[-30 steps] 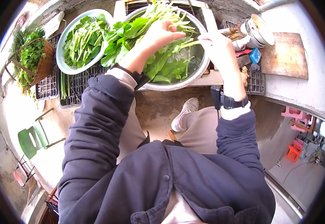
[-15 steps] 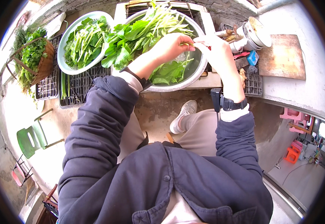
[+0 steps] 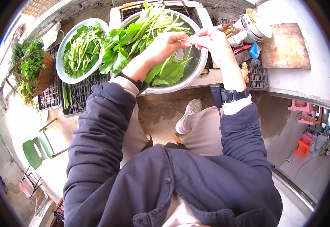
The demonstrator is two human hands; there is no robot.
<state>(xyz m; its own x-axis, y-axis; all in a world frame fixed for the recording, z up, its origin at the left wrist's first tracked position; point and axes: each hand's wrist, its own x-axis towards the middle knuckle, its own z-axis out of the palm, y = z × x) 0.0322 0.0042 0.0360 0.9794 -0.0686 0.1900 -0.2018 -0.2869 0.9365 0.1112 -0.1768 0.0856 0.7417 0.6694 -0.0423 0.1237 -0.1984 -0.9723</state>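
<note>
Over a wide metal basin (image 3: 202,62) my two hands meet, fingertips nearly touching. My left hand (image 3: 167,46) pinches a thin green stem (image 3: 186,40), and my right hand (image 3: 215,44) grips its other end with closed fingers. Most of the stem is covered by the fingers. Long leafy greens (image 3: 134,34) are heaped on the basin's far left side, stalks pointing up and right. Below my hands, more loose leaves (image 3: 165,73) lie inside the basin. To the left sits a pale green colander (image 3: 60,62) with more leafy stalks (image 3: 83,49) in it.
A wicker basket (image 3: 45,73) of herbs stands at far left by black plastic crates (image 3: 76,106). On the right are stacked white bowls (image 3: 257,24), a cleaver (image 3: 243,57), a blue box (image 3: 254,50) and a wooden board (image 3: 286,47). A green chair (image 3: 38,151) stands lower left.
My hands remain together over the basin, with the stem still between them. My right hand's fingers have shifted their grip slightly. The whole view has tilted a little.
</note>
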